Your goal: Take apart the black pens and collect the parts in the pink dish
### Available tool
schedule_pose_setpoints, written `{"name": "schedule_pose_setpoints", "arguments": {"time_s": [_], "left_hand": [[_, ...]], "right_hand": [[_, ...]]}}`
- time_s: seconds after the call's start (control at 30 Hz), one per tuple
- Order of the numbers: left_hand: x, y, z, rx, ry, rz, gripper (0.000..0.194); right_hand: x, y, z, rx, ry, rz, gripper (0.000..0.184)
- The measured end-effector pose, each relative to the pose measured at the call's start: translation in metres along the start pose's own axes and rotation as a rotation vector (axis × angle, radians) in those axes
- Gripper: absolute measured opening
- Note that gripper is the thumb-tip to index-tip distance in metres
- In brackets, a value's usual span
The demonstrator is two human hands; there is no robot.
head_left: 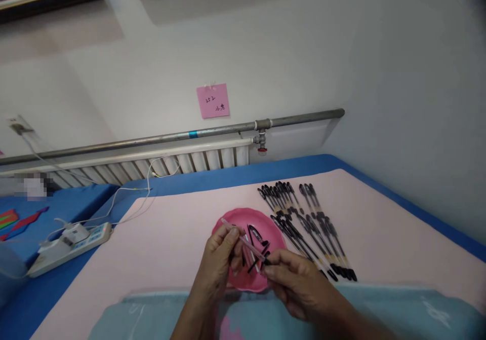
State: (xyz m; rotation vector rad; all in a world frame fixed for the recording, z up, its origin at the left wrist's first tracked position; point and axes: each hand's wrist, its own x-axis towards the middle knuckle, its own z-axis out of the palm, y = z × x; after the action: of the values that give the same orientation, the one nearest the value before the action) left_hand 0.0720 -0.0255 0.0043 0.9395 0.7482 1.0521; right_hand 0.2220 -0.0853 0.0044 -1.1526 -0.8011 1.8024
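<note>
Over a pink scalloped plate (279,231), both hands hold one clear pen barrel (248,242) at a slant. My left hand (220,254) pinches it near its upper left end between thumb and fingers. At the lower right end, my right hand (294,279) grips a small black part, with its fingertips closed around it. Loose pen parts, including a black pen cap (257,234), lie in the plate beneath. To the right of the plate, several black-capped pens (315,233) are laid out in groups. What my right fingertips cover is partly hidden.
A pale pink sheet (182,223) covers the blue table (296,165). At the left edge sits a white power strip (72,249) with plugs and trailing cables. Light blue cloth (152,314) lies along the near edge. A radiator (197,160) and pipe (159,138) run along the wall behind.
</note>
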Motion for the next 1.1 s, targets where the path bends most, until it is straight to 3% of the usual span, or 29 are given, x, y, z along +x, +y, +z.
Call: {"name": "schedule_pose_setpoints", "arguments": {"time_s": [0.17, 0.33, 0.5, 0.6, 0.73, 0.8, 0.9, 1.1], "left_hand": [[0.001, 0.001, 0.0, -0.003, 0.007, -0.02, 0.028], [0.003, -0.002, -0.001, 0.011, 0.012, -0.027, 0.028], [0.003, 0.0, -0.001, 0.027, 0.019, -0.045, 0.029], [0.003, 0.003, -0.005, 0.074, 0.085, -0.039, 0.032], [0.007, 0.0, -0.014, 0.504, 0.249, 0.029, 0.036], [0.009, -0.005, -0.018, 0.84, 0.266, 0.073, 0.034], [0.012, -0.012, -0.017, 1.248, 0.198, 0.056, 0.027], [0.01, -0.015, -0.008, 1.41, 0.111, -0.005, 0.026]], "right_hand": [[0.0, -0.001, 0.001, 0.044, 0.029, 0.104, 0.035], [0.003, 0.002, -0.002, -0.052, 0.036, -0.025, 0.028], [0.002, 0.0, -0.001, -0.041, 0.012, 0.009, 0.028], [0.001, -0.002, -0.007, -0.322, 0.114, -0.093, 0.02], [0.002, -0.007, -0.021, -0.962, 0.407, -0.514, 0.016], [0.005, -0.01, -0.023, -1.258, 0.4, -0.607, 0.018], [0.012, -0.013, -0.018, -1.599, 0.305, -0.616, 0.02], [0.029, -0.011, -0.008, -1.758, 0.247, -0.589, 0.02]]}}
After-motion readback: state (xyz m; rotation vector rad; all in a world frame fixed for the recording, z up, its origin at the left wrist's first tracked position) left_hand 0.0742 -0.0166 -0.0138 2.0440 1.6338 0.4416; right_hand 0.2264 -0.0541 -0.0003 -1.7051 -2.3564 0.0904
